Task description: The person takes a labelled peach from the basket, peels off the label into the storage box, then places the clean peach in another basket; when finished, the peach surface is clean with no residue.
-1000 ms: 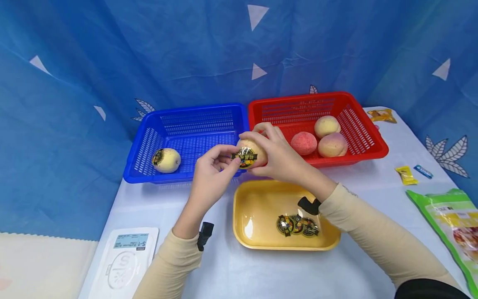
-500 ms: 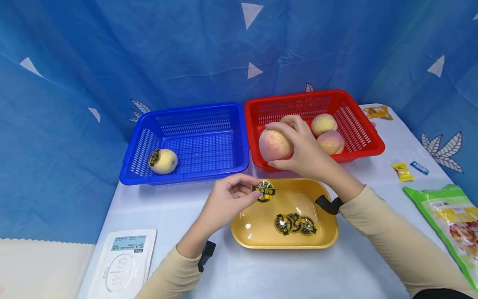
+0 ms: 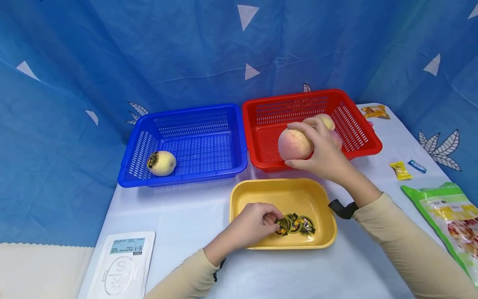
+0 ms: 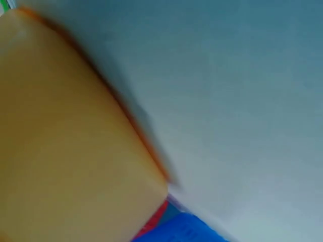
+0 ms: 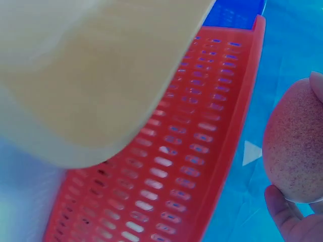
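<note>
My right hand (image 3: 323, 153) grips a large pale pink-yellow peach (image 3: 295, 144) over the red basket (image 3: 257, 164), thumb below and fingers above. In the right wrist view, fingertips hold the same peach (image 5: 295, 143) at the right edge. My left hand (image 3: 254, 226) reaches low into the yellow tray (image 3: 239, 195), thumb and forefinger pinching the left edge of a round black-and-gold sticker (image 3: 282, 226). Beside it lie overlapping stickers (image 3: 307, 226). The left wrist view has only the blurred yellow tray (image 4: 75, 141), no hand.
The blue basket (image 3: 201, 176) at left holds a yellow fruit (image 3: 162, 163) with a sticker on it. More peaches (image 3: 326, 121) sit in the red basket, partly hidden by my right hand. A white package (image 3: 121, 265), wrapped candies (image 3: 401, 170) and a green-edged bag (image 3: 444, 220) lie around.
My left hand has come away from the peach with a sticker and gone down into the yellow tray. My right hand has carried the peach rightward over the red basket.
</note>
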Tool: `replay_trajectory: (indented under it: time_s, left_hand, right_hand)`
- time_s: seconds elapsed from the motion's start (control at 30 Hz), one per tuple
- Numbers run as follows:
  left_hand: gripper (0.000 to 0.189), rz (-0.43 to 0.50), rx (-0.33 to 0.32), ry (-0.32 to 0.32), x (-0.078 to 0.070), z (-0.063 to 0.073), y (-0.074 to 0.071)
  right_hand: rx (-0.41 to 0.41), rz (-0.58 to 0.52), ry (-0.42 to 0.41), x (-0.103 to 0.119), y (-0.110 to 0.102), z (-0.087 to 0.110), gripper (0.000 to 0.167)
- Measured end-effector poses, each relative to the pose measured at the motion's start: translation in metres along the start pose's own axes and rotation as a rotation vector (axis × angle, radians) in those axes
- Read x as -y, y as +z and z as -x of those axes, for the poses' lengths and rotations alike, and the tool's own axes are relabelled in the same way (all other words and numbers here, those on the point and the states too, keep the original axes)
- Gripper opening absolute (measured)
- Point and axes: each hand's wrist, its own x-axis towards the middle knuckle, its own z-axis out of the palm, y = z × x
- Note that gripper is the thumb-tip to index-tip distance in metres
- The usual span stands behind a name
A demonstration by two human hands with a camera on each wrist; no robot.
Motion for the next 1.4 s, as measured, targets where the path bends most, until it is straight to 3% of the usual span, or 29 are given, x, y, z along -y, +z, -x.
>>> replay_trajectory:
  time_s: [0.23,0.4,0.5,0.63,0.8,0.93,1.17,1.4]
  left_hand:
    - [0.021,-0.344,0.033,0.059,0.002,-0.003,0.008]
    - [0.024,-0.474,-0.007,0.091,-0.001,0.002,0.007]
    - [0.027,-0.491,-0.083,0.099,-0.007,0.004,0.000]
    - [0.030,-0.484,-0.241,0.128,-0.014,0.003,-0.020]
    - [0.037,-0.463,-0.459,0.151,-0.016,-0.010,-0.050]
    - [0.045,-0.483,-0.550,0.111,-0.010,-0.026,-0.066]
    - [0.054,-0.492,-0.473,-0.008,0.004,-0.049,-0.071]
    - [0.051,-0.508,-0.463,-0.037,0.010,-0.055,-0.068]
  right_hand:
    - [-0.059,-0.015,-0.039,-0.013,-0.002,0.001,0.078]
    - [-0.066,-0.089,0.005,-0.022,-0.009,0.000,0.079]
    - [-0.066,-0.099,0.081,-0.027,-0.016,0.000,0.080]
    - [-0.077,-0.108,0.166,-0.037,-0.025,-0.006,0.082]
    - [-0.067,-0.126,0.238,-0.050,-0.026,-0.020,0.086]
    - [-0.020,-0.142,0.259,-0.055,-0.017,-0.035,0.091]
    - [0.108,-0.083,0.246,-0.053,0.011,-0.065,0.094]
    - [0.260,0.057,0.175,-0.053,0.036,-0.087,0.091]
